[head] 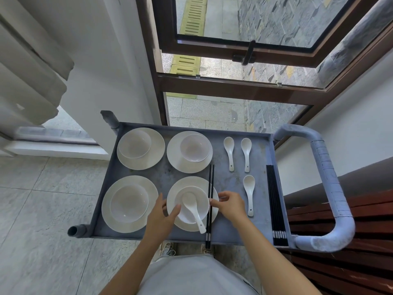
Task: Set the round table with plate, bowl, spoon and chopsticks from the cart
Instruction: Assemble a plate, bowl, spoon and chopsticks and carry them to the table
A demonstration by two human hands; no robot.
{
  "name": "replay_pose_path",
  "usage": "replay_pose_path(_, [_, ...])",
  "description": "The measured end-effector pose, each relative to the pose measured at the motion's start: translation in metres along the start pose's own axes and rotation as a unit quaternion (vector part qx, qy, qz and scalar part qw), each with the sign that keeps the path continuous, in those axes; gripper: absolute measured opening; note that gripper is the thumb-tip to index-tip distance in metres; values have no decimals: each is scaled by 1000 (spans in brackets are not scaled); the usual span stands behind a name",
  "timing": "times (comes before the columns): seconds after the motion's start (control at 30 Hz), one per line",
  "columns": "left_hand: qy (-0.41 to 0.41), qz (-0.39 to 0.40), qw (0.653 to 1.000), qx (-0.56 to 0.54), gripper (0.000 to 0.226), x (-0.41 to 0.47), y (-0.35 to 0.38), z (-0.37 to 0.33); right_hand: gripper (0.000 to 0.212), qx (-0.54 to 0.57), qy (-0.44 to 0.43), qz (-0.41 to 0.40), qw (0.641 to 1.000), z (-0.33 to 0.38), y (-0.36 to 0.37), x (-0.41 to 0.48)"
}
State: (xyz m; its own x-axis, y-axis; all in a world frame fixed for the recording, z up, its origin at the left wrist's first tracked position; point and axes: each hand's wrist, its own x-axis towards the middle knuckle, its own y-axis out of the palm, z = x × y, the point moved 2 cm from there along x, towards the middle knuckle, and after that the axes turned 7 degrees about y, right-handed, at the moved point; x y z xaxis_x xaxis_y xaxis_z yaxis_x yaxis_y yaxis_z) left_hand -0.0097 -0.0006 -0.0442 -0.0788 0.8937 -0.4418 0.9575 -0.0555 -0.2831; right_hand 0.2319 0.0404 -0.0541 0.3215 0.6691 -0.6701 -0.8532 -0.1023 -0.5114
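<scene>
- Four plate-and-bowl sets sit on the cart (pixel 225 184), and you have both hands at the near-right one.
- One set looks gathered: the plate (pixel 191 180) carries the bowl (pixel 201 201), the spoon (pixel 194 211) lies in the bowl with its handle over the near rim, and the pair of chopsticks (pixel 211 184) lies across the plate's right edge.
- Your left hand (pixel 161 216) is at the plate's left edge, thumb and fingers spread loosely, the thumb reaching toward the bowl's rim. It does not look closed on anything yet.
- Your right hand (pixel 229 204) is at the plate's right edge, its fingertips drawn close together where the chopsticks cross the rim. I cannot tell whether they pinch the chopsticks, the rim, or only touch them.
- Nothing has reached the round table as far as this view shows; the table is out of sight, so carrying and laying out are all still ahead.
- Left on the cart besides: three more plates with bowls, three loose spoons (pixel 246 154) to the right, and a bundle of chopsticks (pixel 276 205) along the side by the handle (pixel 331 188).
- Judging by the hands, the step now is lifting the loaded plate from both sides. Keep it level, since the chopsticks rest loose on the rim and could roll off.
</scene>
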Motion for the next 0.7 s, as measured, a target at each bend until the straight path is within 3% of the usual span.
replay_pose_path(0.17, [-50,6,997,-57,84,12,-9,-6,21,49,14,34,998,-2,3,1])
replay_pose_path(0.27, [-29,13,999,-41,44,10,-18,-13,23,83,12,52,995,-1,1,-4])
replay_pose_path(0.43, [14,80,994,-79,31,3,-39,-31,24,119,-6,75,990,9,-10,-22])
replay_pose_path(0.7, [70,176,976,-103,61,-13,-73,-50,20,149,-41,78,985,35,-29,-64])
